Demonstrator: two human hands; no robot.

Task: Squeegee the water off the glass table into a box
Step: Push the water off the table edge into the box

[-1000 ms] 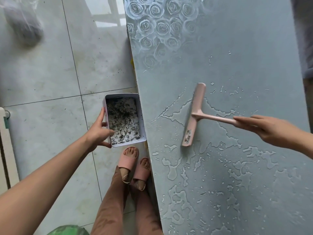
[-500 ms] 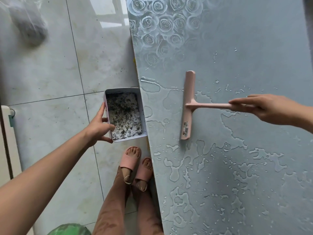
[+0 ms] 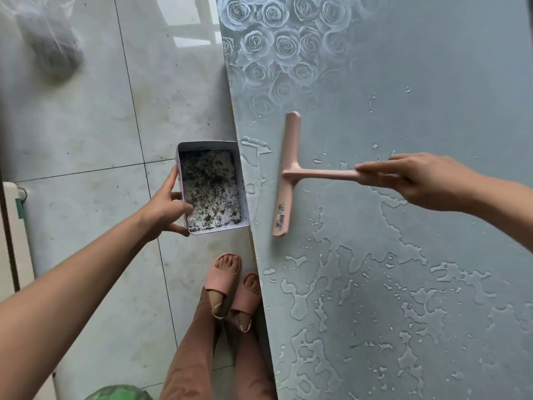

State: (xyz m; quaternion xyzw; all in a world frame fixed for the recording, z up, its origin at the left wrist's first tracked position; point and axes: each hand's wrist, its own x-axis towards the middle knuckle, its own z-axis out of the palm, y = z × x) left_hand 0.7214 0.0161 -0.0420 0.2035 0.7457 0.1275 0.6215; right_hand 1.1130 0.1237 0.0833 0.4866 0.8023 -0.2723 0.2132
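Observation:
A pink squeegee (image 3: 288,174) lies blade-down on the grey-blue glass table (image 3: 432,82), its blade parallel to the table's left edge and a short way in from it. My right hand (image 3: 418,180) grips the squeegee's handle from the right. My left hand (image 3: 164,206) holds a white box (image 3: 184,174) by its left wall, pressed against the table's left edge beside the blade. The box's bottom is speckled with dark wet debris. Water puddles (image 3: 360,284) cover the near part of the table, and a small pool lies between blade and edge.
Pale floor tiles (image 3: 86,125) spread to the left. My feet in pink slippers (image 3: 227,284) stand right by the table edge below the box. A clear bag with dark contents (image 3: 49,44) lies far left. A green object (image 3: 118,392) shows at the bottom.
The squeegee has swept left across the glass toward the table edge and the box, pushing water ahead of it. The box has stayed at the edge in my left hand.

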